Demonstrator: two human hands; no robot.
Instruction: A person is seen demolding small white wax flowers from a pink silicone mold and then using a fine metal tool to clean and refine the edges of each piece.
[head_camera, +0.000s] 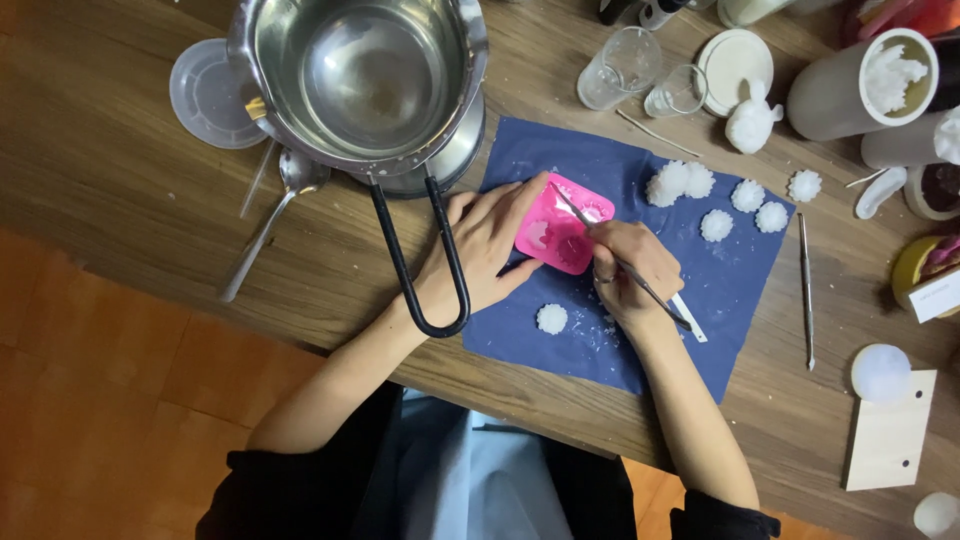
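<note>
The left hand (480, 250) lies flat with fingers spread along the left edge of a pink square silicone mould (562, 232), pressing it down rather than gripping it. The mould rests on a dark blue cloth mat (735, 290) spread over a brown wooden table (120, 190). The right hand (632, 268) is clenched around a thin metal pick tool (625, 268), held like a pen, with its tip reaching into the mould's upper cavities. A white handled tool (692, 320) lies on the mat just beside the right wrist.

1 small white flower-shaped wax piece (551, 318) sits on the mat below the mould, between the 2 forearms. 5 more white flower-shaped wax pieces (716, 225) lie grouped on the mat to the right, well apart from the hands. Above the left hand stands a stainless steel pot (365, 70) whose black loop handle (415, 255) crosses over the left wrist. A metal spoon (275, 215) lies left of the pot, near a clear plastic lid (205, 95). A second slim metal tool (805, 290) lies on the table right of the mat.
</note>
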